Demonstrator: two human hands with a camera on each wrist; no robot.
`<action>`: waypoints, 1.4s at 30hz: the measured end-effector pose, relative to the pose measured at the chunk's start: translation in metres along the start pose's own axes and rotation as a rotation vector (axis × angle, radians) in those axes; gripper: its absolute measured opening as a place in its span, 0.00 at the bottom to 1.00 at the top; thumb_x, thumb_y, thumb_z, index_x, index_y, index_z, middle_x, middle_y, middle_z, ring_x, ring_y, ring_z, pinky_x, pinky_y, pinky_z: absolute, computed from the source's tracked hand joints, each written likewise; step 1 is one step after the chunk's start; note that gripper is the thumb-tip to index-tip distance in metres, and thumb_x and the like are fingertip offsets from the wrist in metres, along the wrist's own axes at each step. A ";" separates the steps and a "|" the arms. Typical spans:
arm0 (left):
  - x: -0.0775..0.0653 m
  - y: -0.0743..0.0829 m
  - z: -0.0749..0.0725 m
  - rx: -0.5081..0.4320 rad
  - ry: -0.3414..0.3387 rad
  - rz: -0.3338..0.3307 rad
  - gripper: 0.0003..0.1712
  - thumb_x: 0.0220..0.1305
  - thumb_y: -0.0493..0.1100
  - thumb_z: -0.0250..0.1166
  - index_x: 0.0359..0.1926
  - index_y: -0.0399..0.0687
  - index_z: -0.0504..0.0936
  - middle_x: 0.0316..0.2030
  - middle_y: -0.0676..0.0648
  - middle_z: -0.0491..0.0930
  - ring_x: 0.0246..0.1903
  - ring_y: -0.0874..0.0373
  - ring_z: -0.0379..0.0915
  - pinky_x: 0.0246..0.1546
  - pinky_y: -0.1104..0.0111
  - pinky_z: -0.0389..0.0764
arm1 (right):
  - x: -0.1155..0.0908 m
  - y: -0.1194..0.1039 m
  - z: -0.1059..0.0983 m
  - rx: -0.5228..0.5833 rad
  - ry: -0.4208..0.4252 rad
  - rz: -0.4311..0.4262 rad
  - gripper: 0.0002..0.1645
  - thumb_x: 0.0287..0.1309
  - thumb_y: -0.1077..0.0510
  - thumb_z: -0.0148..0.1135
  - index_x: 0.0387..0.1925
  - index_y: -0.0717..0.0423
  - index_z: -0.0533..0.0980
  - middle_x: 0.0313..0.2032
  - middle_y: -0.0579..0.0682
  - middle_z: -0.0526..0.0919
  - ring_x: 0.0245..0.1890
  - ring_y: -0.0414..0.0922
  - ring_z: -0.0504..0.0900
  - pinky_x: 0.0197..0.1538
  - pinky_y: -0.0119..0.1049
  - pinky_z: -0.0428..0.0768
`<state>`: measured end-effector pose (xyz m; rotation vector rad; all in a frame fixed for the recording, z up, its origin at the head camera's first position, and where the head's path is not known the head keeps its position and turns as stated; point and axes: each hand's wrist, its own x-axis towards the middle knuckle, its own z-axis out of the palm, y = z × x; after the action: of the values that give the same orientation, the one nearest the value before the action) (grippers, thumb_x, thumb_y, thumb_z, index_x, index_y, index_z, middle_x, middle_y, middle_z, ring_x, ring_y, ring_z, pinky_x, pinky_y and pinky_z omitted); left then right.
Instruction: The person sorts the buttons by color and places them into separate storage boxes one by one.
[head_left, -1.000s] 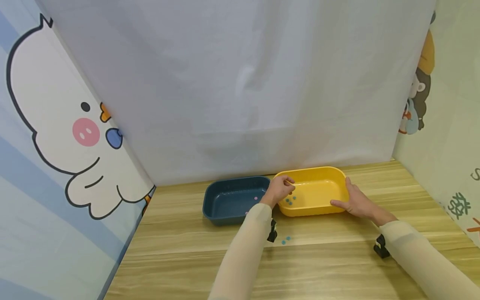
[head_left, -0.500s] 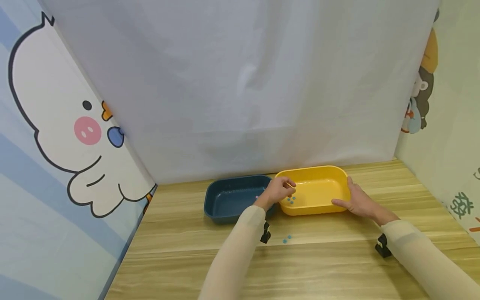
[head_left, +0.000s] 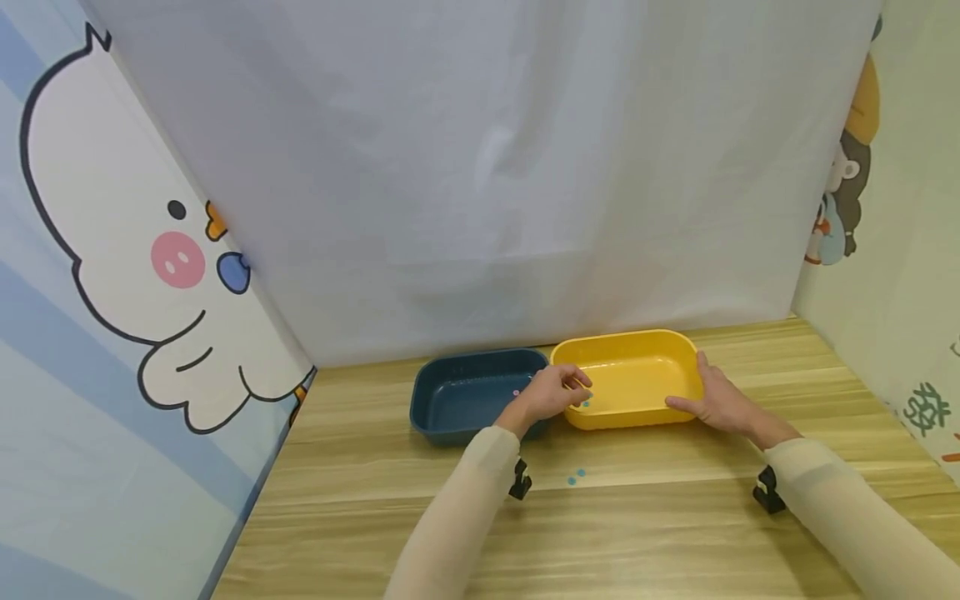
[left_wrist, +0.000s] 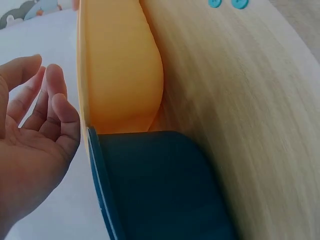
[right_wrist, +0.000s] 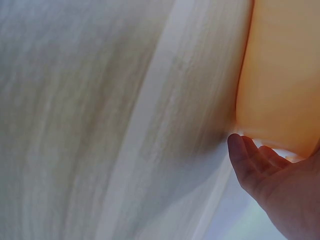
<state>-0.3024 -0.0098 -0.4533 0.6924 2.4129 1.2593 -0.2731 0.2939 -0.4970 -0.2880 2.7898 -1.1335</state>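
Observation:
My left hand (head_left: pixel 550 393) hovers over the side where the yellow tray (head_left: pixel 637 385) meets the dark blue tray (head_left: pixel 465 402). Its fingers bend loosely, and the left wrist view shows a gap between thumb and fingertips with nothing in it. Small blue buttons (head_left: pixel 587 404) lie in the yellow tray by those fingertips, partly covered by them. A tiny pink button (head_left: pixel 516 392) shows inside the dark blue tray. At the yellow tray's right end my right hand (head_left: pixel 723 404) grips it, thumb over the front rim and fingers along the outer wall.
Two blue buttons (head_left: pixel 581 472) lie on the wooden table (head_left: pixel 637 517) in front of the trays. A grey-white curtain (head_left: pixel 480 183) hangs close behind them. Printed panels stand at left and right.
My left hand has shifted slightly left and toward me, and now covers part of the blue buttons in the yellow tray. The right hand keeps its grip. The view has drifted a little.

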 end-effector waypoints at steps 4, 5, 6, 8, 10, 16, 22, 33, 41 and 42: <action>-0.007 0.003 0.000 0.039 -0.042 0.035 0.08 0.64 0.42 0.62 0.42 0.44 0.81 0.30 0.53 0.79 0.31 0.57 0.76 0.30 0.73 0.74 | -0.001 0.000 0.000 0.001 -0.006 0.010 0.69 0.58 0.42 0.63 0.66 0.77 0.24 0.63 0.84 0.38 0.63 0.75 0.44 0.62 0.66 0.46; -0.009 0.003 0.000 0.052 -0.053 0.043 0.07 0.64 0.42 0.62 0.41 0.45 0.81 0.30 0.53 0.78 0.30 0.58 0.76 0.30 0.74 0.74 | -0.001 0.000 0.000 0.000 -0.007 0.011 0.69 0.57 0.42 0.63 0.66 0.77 0.24 0.63 0.84 0.38 0.63 0.75 0.44 0.62 0.66 0.46; -0.012 0.004 0.000 0.060 -0.060 0.049 0.07 0.64 0.42 0.62 0.40 0.46 0.81 0.30 0.54 0.78 0.29 0.59 0.74 0.29 0.74 0.73 | -0.002 0.000 0.000 -0.001 -0.007 0.012 0.69 0.57 0.42 0.63 0.66 0.77 0.25 0.63 0.84 0.38 0.63 0.75 0.44 0.62 0.66 0.46; -0.016 0.005 0.001 0.080 -0.075 0.066 0.06 0.63 0.41 0.63 0.39 0.45 0.82 0.30 0.55 0.79 0.28 0.62 0.72 0.28 0.74 0.72 | -0.002 0.000 0.000 -0.005 -0.005 0.011 0.69 0.57 0.41 0.63 0.66 0.77 0.25 0.63 0.84 0.38 0.63 0.75 0.44 0.62 0.65 0.46; -0.020 0.005 0.002 0.101 -0.096 0.085 0.06 0.62 0.41 0.64 0.38 0.44 0.84 0.29 0.55 0.80 0.26 0.64 0.70 0.28 0.74 0.71 | -0.002 -0.001 0.000 -0.006 -0.004 0.010 0.69 0.57 0.41 0.63 0.66 0.78 0.25 0.63 0.84 0.39 0.63 0.75 0.44 0.62 0.65 0.46; -0.035 0.004 0.004 0.167 -0.195 0.137 0.07 0.63 0.40 0.64 0.38 0.41 0.85 0.30 0.57 0.80 0.28 0.67 0.70 0.33 0.77 0.74 | -0.003 -0.001 -0.001 -0.014 -0.008 0.012 0.69 0.58 0.41 0.63 0.66 0.77 0.24 0.64 0.83 0.38 0.63 0.75 0.44 0.62 0.65 0.46; -0.044 -0.006 0.008 0.221 -0.247 0.144 0.05 0.60 0.39 0.66 0.36 0.43 0.85 0.27 0.59 0.79 0.28 0.69 0.71 0.41 0.74 0.74 | -0.003 -0.001 -0.001 -0.012 -0.007 0.016 0.70 0.57 0.40 0.63 0.66 0.76 0.24 0.64 0.83 0.38 0.64 0.75 0.43 0.62 0.65 0.46; -0.053 -0.028 0.023 0.430 -0.324 0.143 0.03 0.57 0.40 0.69 0.34 0.48 0.85 0.25 0.60 0.78 0.25 0.70 0.70 0.30 0.81 0.72 | -0.004 0.002 -0.001 -0.018 -0.009 0.021 0.69 0.57 0.40 0.63 0.66 0.77 0.25 0.64 0.83 0.37 0.64 0.75 0.43 0.62 0.65 0.46; -0.054 -0.035 0.026 0.552 -0.321 0.195 0.04 0.54 0.40 0.71 0.32 0.49 0.86 0.25 0.61 0.78 0.25 0.73 0.70 0.30 0.83 0.71 | -0.002 0.000 -0.001 -0.023 -0.005 0.015 0.68 0.58 0.41 0.62 0.66 0.77 0.25 0.64 0.83 0.38 0.64 0.75 0.44 0.62 0.65 0.47; -0.054 -0.035 0.026 0.558 -0.319 0.195 0.03 0.54 0.40 0.71 0.32 0.50 0.86 0.24 0.61 0.78 0.25 0.73 0.70 0.30 0.83 0.71 | -0.002 -0.001 -0.002 -0.025 -0.002 0.014 0.69 0.58 0.40 0.62 0.66 0.77 0.25 0.64 0.82 0.38 0.64 0.75 0.44 0.62 0.65 0.47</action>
<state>-0.2543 -0.0403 -0.4933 1.2019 2.4630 0.4614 -0.2715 0.2950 -0.4954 -0.2708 2.8012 -1.0952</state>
